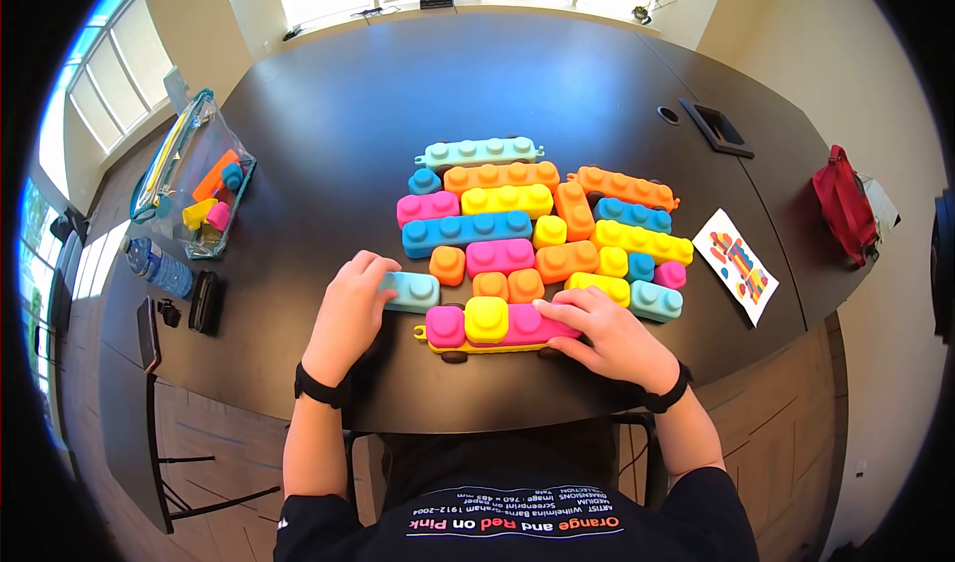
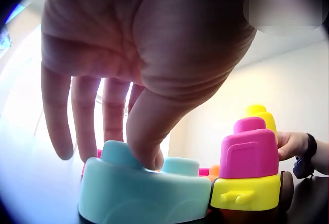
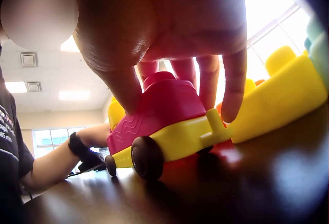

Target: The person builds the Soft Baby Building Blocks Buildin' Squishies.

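Toy car point(image 1: 497, 346): between the hands, long axis crosswise — yellow hook point(image 1: 420, 333) pointing to the left-hand side.
Right hand point(image 1: 609, 335): half-closed, gripping the car's end.
Left hand point(image 1: 348, 303): thumb and finger pinch the pale teal block point(image 1: 415, 291) — lengthwise toward the right.

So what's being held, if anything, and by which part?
The right hand grips the long pink block on the yellow wheeled base by its right end. The left hand covers part of a light blue block; whether it grips cannot be told.
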{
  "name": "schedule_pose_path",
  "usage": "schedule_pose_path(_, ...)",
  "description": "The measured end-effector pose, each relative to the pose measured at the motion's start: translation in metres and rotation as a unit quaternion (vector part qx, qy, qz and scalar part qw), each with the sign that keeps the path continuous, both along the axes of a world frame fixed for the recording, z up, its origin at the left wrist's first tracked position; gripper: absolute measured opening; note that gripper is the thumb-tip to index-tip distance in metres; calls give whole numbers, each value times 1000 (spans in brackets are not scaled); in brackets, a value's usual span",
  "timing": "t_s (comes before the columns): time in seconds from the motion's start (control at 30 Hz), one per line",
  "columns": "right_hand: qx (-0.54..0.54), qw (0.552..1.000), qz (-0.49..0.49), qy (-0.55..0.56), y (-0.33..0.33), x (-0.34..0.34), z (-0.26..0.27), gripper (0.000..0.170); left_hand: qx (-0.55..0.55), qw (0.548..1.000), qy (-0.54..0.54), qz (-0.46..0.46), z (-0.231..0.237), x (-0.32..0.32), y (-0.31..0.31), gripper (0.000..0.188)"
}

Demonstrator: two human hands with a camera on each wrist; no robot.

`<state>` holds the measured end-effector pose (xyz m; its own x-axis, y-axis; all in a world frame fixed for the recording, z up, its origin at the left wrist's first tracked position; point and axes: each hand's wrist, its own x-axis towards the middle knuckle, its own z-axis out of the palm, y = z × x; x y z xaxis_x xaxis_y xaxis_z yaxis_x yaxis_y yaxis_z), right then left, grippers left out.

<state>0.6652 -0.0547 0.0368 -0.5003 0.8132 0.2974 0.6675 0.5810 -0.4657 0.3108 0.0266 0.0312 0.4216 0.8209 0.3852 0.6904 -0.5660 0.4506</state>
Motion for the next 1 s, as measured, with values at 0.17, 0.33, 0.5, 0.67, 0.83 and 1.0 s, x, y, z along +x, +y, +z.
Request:
schedule_pose_path(0.17,2,1000,2,-1,-1,1,0,50,34,997,-59,37,16,6,-8,28)
schedule_pose_path(0.33,-1,1000,5,-4,0,2,1,52,88,983,-154,43,27,15,-16,27)
schedule_pose_path(0.5,-27,999,0,35,0,-2,15,66,136,970,-192,-61,37,43,-32,38)
schedule_pose_path(0.67,-38,990,-11,133,-2,-9,30,80,113,962,-214,-124,38,72,-41,45)
schedule_pose_path(0.83,61,987,15,145,1,-5,23,71,89,957,-219,-170,35,86,-45,49)
schedule_pose_path(1.0,23,979,-42,198,-5,7,22,60,46,977,-153,-140,36,76,-44,63)
